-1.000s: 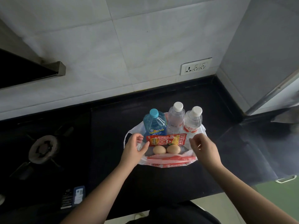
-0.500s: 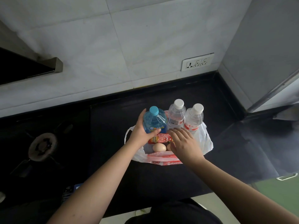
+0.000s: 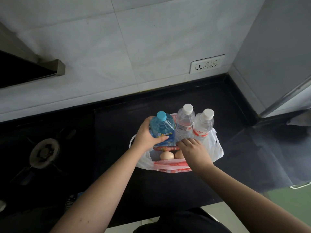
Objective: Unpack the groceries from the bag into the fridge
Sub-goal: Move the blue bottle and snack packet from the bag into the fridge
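**Left hand on blue bottle, right hand at snack packet, bag on counter**

Left hand point(image 3: 146, 137): fingers and thumb wrapped round the blue bottle point(image 3: 160, 127), grasping it at label height; bottle upright, blue cap on, standing in the white plastic bag point(image 3: 213, 147) at the bag's 10 o'clock corner

Right hand point(image 3: 195, 151): fingers curled down onto the right end of the red snack packet point(image 3: 165, 148); whether it pinches the packet or only touches it, cannot tell

Two clear water bottles with white caps stand upright at the bag's 12 to 2 o'clock: first clear bottle point(image 3: 184, 122) touching the blue bottle's side, second clear bottle point(image 3: 202, 126) just beside the first

Snack packet lies across the bag's middle, in front of the three bottles. Two eggs at the bag's 6 o'clock, near the packet: left egg point(image 3: 167, 155) fully visible, right egg point(image 3: 178, 154) partly hidden by the right hand

Bag sits open on the black counter point(image 3: 117, 132). Gas burner point(image 3: 44, 153) at the bag's 9 o'clock, well apart. Wall socket point(image 3: 206, 64) at 1 o'clock on the tiled wall. Grey fridge side point(image 3: 277, 56) at 2 o'clock
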